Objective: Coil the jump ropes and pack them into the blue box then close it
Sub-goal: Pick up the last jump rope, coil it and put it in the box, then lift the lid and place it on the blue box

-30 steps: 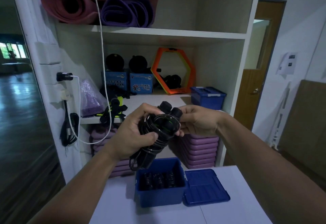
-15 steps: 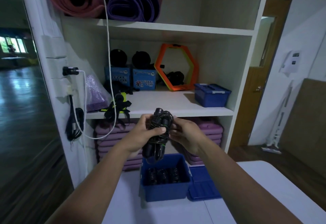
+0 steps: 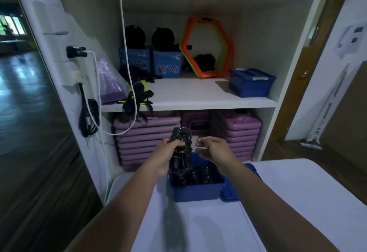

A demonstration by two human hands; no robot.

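- Since half a second ago the right hand (image 3: 215, 150) has come off the bundle; both hands were on it then, and now only the left hand (image 3: 167, 153) has it.
- Left-hand fingers are wrapped tight round the middle of the coiled jump rope (image 3: 181, 146), which hangs upright with its lower end dipping toward the near-left part of the blue box (image 3: 196, 193).
- Right hand sits just beside the coil, not touching it. Its fingers are loosely half-curled, and I can make out nothing between them.
- That box stands open on the white table (image 3: 307, 192), with several coiled ropes (image 3: 199, 174) already packed upright in a row inside.
- Its blue lid (image 3: 230, 195) lies flat on the table against the box's right side, mostly hidden under the right forearm.
- From where I stand, this rope looks fully wound and ready to drop in.
- Left to do, by my reckoning: lower the coil in beside the others, then fit the lid. Whether more ropes wait elsewhere I cannot tell; a dark tangle of straps (image 3: 139, 97) hangs off the shelf edge, but it is too murky to name.
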